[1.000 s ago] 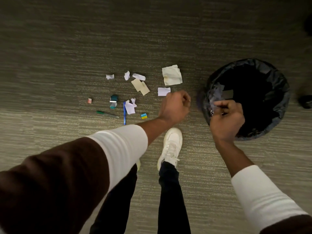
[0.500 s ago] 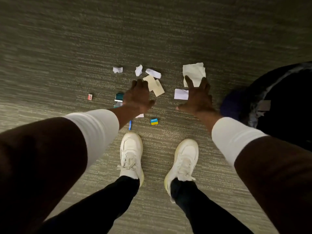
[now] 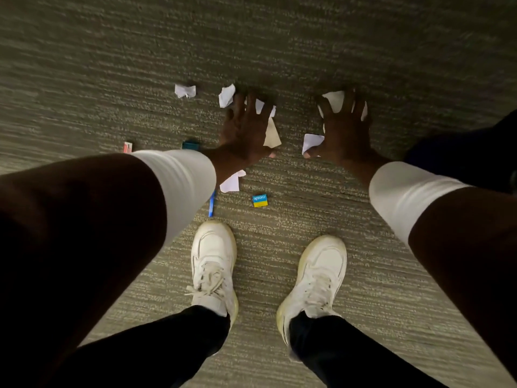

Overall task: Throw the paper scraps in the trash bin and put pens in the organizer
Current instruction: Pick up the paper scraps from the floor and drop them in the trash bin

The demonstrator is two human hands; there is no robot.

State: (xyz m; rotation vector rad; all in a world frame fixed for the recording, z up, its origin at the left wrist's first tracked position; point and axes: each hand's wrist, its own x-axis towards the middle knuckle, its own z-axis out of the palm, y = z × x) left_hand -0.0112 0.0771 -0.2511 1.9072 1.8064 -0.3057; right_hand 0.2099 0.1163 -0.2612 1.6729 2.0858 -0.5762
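Paper scraps, lot on the carpet [image 3: 279,51] ahead of your 2 white shoes:

1. White scrap [image 3: 184,91], farthest left, lying apart from both hands.
2. Crumpled white scrap [image 3: 226,96], just beside your left hand's outer finger.
3. White pieces [image 3: 259,105] showing between the spread fingers of your left hand [image 3: 246,133].
4. Tan scrap [image 3: 272,134], partly under the left hand's inner edge.
5. Large cream sheet [image 3: 334,99], under your right hand [image 3: 345,133], visible between its fingers.
6. Small white scrap [image 3: 312,141], beside the right thumb.
7. White scrap [image 3: 230,182], below the left wrist.

Hands: both are palm-down over the scraps, fingers splayed wide, nothing yet clamped. Whether the fingertips touch the paper you cannot tell from this angle.

Other items: blue pen [image 3: 211,204], mostly hidden by your left sleeve [image 3: 179,186], tip end pointing toward your left shoe [image 3: 214,264]; blue-and-yellow eraser [image 3: 260,200] between the hands and the shoes; teal object [image 3: 190,145] and red-and-white item [image 3: 127,147], both at the left sleeve's far edge. Dark shape [image 3: 475,155] at the right edge, behind your right forearm, too dim to identify.
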